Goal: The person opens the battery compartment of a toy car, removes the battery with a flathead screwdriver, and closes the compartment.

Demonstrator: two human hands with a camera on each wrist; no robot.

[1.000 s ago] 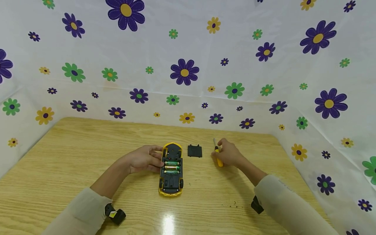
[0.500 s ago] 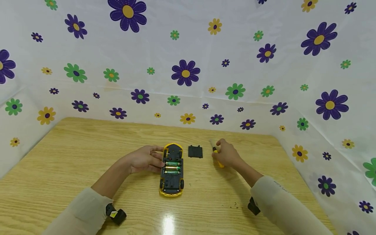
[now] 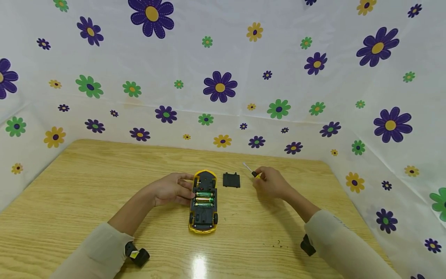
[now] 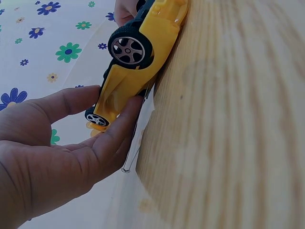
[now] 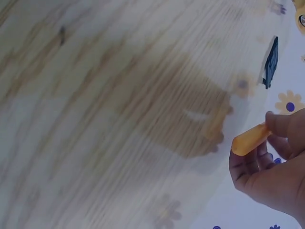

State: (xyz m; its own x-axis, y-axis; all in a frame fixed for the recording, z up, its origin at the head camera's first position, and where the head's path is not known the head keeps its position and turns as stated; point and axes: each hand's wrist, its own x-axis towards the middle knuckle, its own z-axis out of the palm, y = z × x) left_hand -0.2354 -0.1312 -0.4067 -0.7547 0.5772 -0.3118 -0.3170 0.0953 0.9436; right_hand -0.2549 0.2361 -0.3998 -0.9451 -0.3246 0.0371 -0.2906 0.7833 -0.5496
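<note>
Flowered cloth (image 3: 299,23) backs the worktop (image 3: 244,232); about midway between its side edges, the left hand (image 3: 170,190) grips an upturned toy car (image 3: 203,213); the right hand (image 3: 273,182) grasps a screwdriver (image 3: 253,173), handle mostly hidden from above

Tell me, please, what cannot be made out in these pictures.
Toy car: head view, roof hidden beneath its upturned body.
Toy car: left wrist view, one end cut off by top edge.
Screwdriver: right wrist view, shaft hidden by right hand.
Batteries: head view, print too small to read.

Wood-grain table (image 3: 104,170), flowered cloth (image 3: 189,58), specks (image 3: 279,244), perhaps crumbs
</note>
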